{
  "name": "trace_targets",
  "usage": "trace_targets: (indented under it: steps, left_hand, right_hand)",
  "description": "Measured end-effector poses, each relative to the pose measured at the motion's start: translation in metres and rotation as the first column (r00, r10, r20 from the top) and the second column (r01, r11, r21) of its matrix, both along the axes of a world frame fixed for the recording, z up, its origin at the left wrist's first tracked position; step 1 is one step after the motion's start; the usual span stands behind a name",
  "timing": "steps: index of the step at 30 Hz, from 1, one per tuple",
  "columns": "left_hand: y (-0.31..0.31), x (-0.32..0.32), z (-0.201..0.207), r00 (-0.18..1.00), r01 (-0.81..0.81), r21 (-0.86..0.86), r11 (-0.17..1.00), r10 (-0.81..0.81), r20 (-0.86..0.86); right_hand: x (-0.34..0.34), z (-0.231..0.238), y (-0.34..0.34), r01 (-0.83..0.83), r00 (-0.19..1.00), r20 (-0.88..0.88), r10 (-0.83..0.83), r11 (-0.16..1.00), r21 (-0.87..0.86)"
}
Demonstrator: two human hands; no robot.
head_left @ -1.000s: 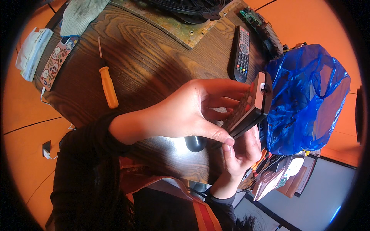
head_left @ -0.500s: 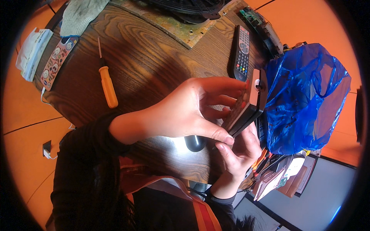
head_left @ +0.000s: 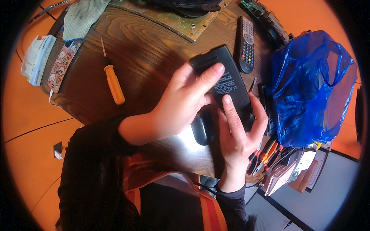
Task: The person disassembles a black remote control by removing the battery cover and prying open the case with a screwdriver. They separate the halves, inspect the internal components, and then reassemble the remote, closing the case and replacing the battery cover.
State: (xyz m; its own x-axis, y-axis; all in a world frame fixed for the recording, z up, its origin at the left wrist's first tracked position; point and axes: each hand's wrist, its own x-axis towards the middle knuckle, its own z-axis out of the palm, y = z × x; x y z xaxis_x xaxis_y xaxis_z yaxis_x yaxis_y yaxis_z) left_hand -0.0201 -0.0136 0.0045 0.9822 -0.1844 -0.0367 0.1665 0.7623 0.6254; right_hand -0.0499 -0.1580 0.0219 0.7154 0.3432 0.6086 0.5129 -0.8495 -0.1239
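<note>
A flat black slab-shaped device (head_left: 232, 82), with small pale print across its back, is held up between both my hands over the wooden table. My left hand (head_left: 173, 102) grips its left side, the thumb lying across the printed face and the other fingers hidden beneath. My right hand (head_left: 239, 140) holds the lower end, with one fingertip pressed on the back and another along the right edge. Under the hands lies a rounded glossy black object (head_left: 202, 131), partly hidden, with a bright patch of light beside it.
An orange-handled screwdriver (head_left: 113, 84) lies at left, near a patterned strip (head_left: 63, 67) and a grey knit glove (head_left: 83, 17). Beyond the device are a black remote control (head_left: 246, 46) and circuit board (head_left: 258, 17). A blue plastic bag (head_left: 304, 96) and several pliers (head_left: 266, 156) sit at right.
The device has turned from edge-on, showing its brownish face and side, to show its printed black back. My left thumb now lies across it, and my right fingers have moved onto its back.
</note>
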Motion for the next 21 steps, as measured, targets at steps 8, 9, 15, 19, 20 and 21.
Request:
trace_targets:
  steps: [8,9,15,19,20,21]
  left_hand:
    - [0.0054,0.0043,0.0010,0.980,0.191,-0.177,0.966,-0.177,0.092]
    - [0.0055,0.0049,0.0017,0.981,0.191,-0.154,0.970,-0.182,0.073]
    - [0.0043,0.0043,0.0029,0.987,0.153,-0.230,0.961,-0.158,-0.001]
    - [0.0024,0.0036,0.0009,0.987,0.162,-0.271,0.949,-0.155,0.049]
    - [0.0020,0.0032,0.0006,0.986,0.165,-0.283,0.945,-0.153,0.062]
    - [0.0025,0.0030,0.0004,0.984,0.171,-0.234,0.957,-0.152,0.095]
  right_hand:
    - [-0.0012,0.0027,-0.0026,0.015,0.998,0.064,-0.016,1.000,0.022]
    - [-0.0008,0.0028,-0.0027,0.021,0.997,0.068,-0.022,1.000,0.018]
    - [0.0005,0.0022,-0.0020,0.028,0.997,0.071,-0.033,0.997,0.070]
    - [0.0013,0.0013,-0.0031,0.013,0.996,0.084,-0.022,0.994,0.111]
    - [0.0015,0.0006,-0.0034,0.004,0.996,0.086,-0.016,0.991,0.132]
    - [0.0013,-0.0001,-0.0034,0.000,0.997,0.080,-0.013,0.988,0.155]
